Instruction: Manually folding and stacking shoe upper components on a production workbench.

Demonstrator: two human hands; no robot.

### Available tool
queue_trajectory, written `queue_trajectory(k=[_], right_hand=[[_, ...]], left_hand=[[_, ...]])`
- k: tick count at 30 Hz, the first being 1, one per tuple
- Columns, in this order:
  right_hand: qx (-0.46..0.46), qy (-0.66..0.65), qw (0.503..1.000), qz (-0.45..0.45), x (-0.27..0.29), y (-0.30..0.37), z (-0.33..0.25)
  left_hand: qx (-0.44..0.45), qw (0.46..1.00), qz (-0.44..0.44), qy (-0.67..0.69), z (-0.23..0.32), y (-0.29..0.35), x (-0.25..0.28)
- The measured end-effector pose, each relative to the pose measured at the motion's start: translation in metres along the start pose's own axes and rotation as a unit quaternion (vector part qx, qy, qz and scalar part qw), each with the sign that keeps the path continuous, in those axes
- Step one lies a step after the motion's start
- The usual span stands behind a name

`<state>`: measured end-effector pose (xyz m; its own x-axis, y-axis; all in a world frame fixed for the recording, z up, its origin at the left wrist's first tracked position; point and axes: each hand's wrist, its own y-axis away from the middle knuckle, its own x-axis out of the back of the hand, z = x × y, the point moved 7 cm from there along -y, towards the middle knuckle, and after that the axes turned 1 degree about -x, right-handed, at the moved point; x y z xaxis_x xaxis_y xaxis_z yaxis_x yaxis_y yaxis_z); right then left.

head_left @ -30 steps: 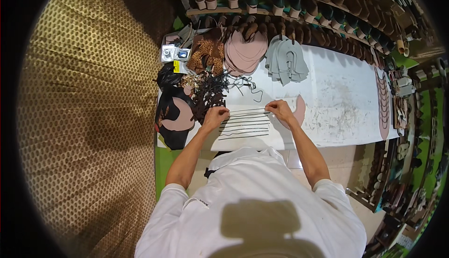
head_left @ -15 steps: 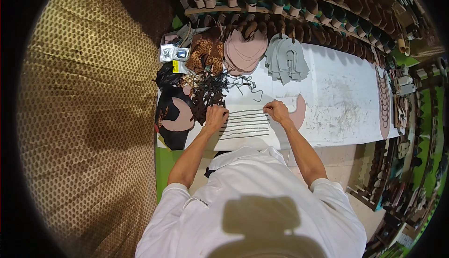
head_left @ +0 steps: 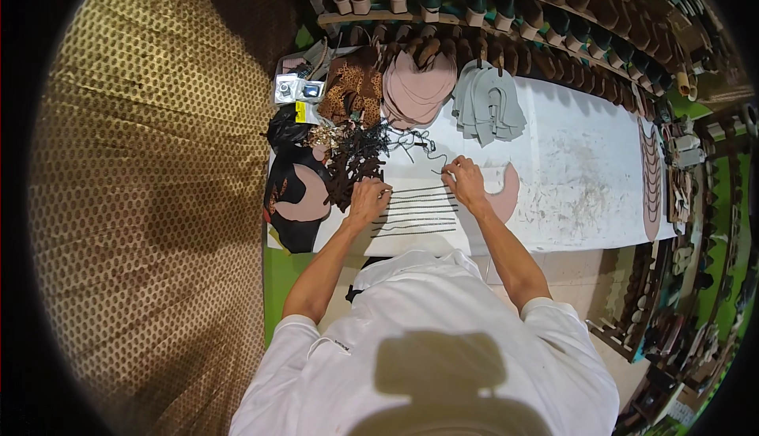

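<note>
Several thin dark strips (head_left: pixel 415 218) lie side by side in a row across the white tabletop in front of me. My left hand (head_left: pixel 369 201) is at the left end of the farthest strip, its fingers curled and closed at that end. Beyond the row's right end, my right hand (head_left: pixel 465 181) pinches the near end of a loose dark strip (head_left: pixel 439 157). That strip trails back toward a tangled pile of dark strips (head_left: pixel 365 142). A pink curved cut piece (head_left: pixel 506 195) lies just right of my right hand.
Brown strips (head_left: pixel 345 179) and black and pink cut pieces (head_left: pixel 304 195) lie at the left. Farther back are stacks of leopard-print (head_left: pixel 352 92), pink (head_left: pixel 417 92) and grey pieces (head_left: pixel 486 104). Shelves of heeled shoe forms (head_left: pixel 474 9) rise behind the white table (head_left: pixel 581 159).
My right hand has moved away from the farthest strip's right end, up to the loose strip. My left hand has barely moved. The view has shifted slightly.
</note>
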<state>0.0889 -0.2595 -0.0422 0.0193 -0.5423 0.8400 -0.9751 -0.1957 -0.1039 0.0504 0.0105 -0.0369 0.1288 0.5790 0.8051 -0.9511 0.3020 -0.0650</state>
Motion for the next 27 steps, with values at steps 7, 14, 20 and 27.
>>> queue_trajectory(k=[7,14,20,27], right_hand=[[0.061,0.078,0.992,-0.073,-0.007,-0.023,-0.012],[0.017,-0.292,0.955,-0.050,0.060,-0.114,-0.044],[0.057,-0.406,0.909,-0.069,0.125,-0.146,-0.100],[-0.006,-0.415,0.902,-0.118,0.129,-0.134,-0.094]], left_hand=[[0.006,0.997,0.035,0.068,0.022,-0.027,0.015],[-0.030,0.981,0.082,0.174,0.091,-0.130,0.089],[0.048,0.957,0.058,0.279,0.117,-0.178,0.131],[0.074,0.917,0.005,0.392,0.108,-0.163,0.125]])
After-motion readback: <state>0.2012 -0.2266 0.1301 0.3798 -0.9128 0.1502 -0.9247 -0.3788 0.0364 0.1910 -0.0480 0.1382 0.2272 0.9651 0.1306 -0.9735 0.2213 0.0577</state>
